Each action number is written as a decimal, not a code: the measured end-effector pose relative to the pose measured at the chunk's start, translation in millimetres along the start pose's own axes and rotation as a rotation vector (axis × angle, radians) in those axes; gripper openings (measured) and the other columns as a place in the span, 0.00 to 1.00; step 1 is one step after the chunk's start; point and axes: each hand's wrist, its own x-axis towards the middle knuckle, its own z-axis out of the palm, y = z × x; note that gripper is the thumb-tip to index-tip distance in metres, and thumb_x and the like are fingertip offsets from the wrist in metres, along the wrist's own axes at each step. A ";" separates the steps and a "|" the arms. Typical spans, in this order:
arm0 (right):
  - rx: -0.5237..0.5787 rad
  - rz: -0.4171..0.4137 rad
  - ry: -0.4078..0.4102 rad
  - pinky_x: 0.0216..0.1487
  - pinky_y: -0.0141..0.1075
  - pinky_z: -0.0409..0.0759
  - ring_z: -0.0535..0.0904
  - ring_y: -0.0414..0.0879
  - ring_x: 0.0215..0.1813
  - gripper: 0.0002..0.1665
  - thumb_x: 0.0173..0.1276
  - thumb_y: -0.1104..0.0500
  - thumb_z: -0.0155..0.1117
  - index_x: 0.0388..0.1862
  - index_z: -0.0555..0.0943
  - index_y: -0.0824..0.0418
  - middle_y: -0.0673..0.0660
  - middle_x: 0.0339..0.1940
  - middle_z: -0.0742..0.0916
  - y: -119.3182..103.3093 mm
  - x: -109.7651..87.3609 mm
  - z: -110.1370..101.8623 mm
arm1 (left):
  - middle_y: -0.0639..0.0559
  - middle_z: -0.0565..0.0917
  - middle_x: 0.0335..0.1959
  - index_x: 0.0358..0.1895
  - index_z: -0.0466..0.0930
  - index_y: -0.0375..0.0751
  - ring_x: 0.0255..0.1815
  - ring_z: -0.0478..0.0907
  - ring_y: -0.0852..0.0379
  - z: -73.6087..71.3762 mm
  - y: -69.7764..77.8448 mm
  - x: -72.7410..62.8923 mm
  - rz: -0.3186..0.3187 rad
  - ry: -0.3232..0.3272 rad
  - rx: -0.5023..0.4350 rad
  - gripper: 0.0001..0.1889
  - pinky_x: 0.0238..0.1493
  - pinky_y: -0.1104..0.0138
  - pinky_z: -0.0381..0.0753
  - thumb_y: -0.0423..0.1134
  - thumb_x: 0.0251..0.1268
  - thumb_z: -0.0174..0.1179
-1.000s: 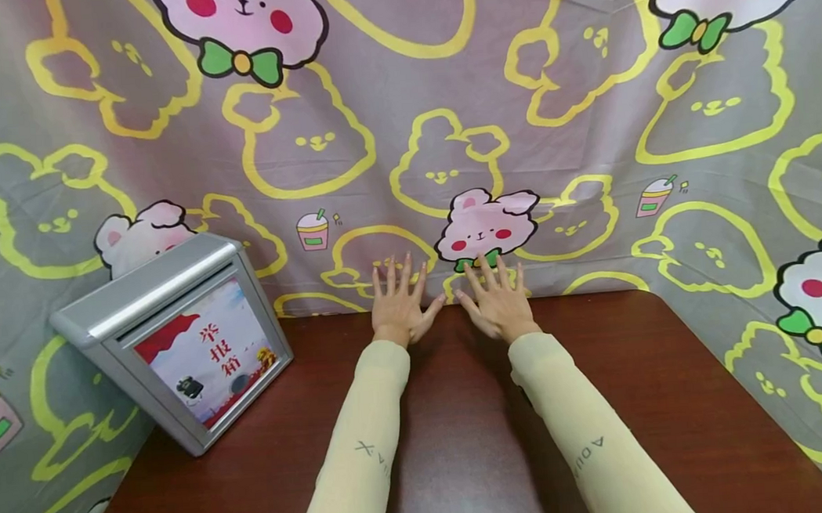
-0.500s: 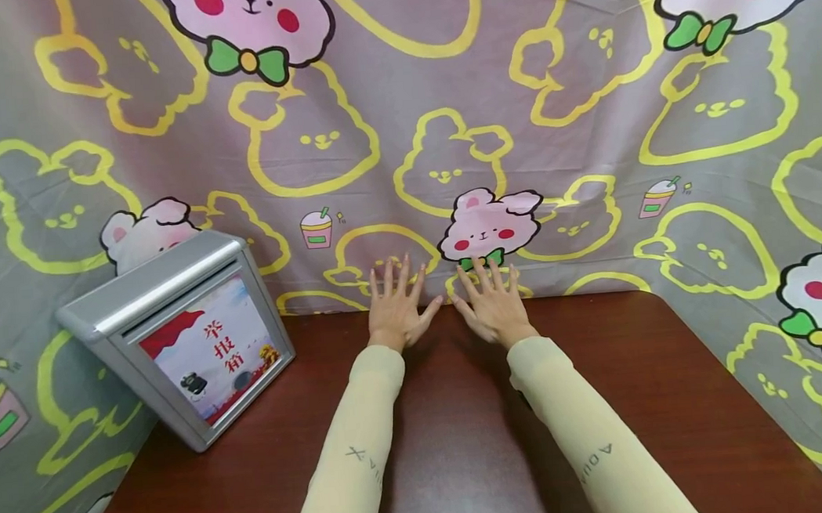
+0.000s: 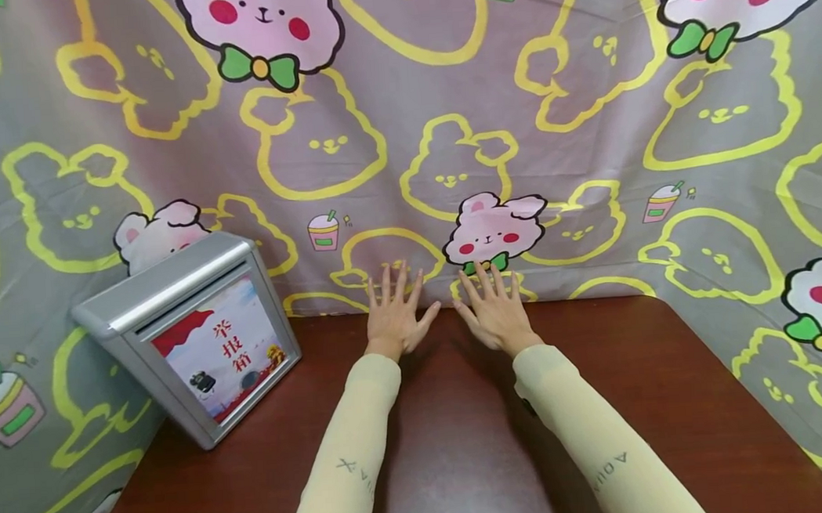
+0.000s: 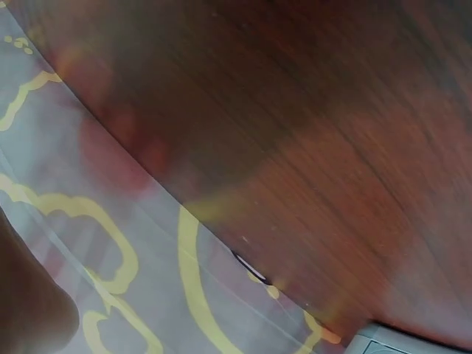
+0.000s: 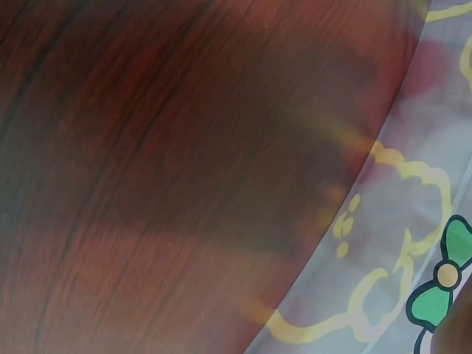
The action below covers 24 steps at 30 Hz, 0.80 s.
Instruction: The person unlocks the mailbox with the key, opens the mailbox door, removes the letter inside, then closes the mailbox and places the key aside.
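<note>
Two spread hands point(image 3: 395, 320) point(image 3: 498, 311), narrowly apart, near far tabletop edge point(image 3: 583, 303)

Table point(image 3: 458, 450) is backed by cloth point(image 3: 387, 93) at its far edge; cloth is hung along both sides too. Box point(image 3: 233, 346) is stood on the table's left part, near the rear cloth, angled toward the middle. Left hand point(image 3: 395, 320) and right hand point(image 3: 497, 314) are held side by side, apart, at mid far edge, before the cloth (contact can't be confirmed). Left hand is placed between box and right hand. Sleeves point(image 3: 342, 465) are extended over the table from the near side.
</note>
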 end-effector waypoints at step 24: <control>0.047 -0.093 0.038 0.78 0.68 0.41 0.43 0.65 0.84 0.43 0.80 0.33 0.40 0.85 0.54 0.52 0.61 0.86 0.50 -27.6 -5.0 -14.2 | 0.54 0.35 0.86 0.85 0.42 0.63 0.85 0.32 0.40 -4.7 -25.6 -25.7 0.016 0.046 -0.080 0.42 0.80 0.38 0.34 0.75 0.73 0.32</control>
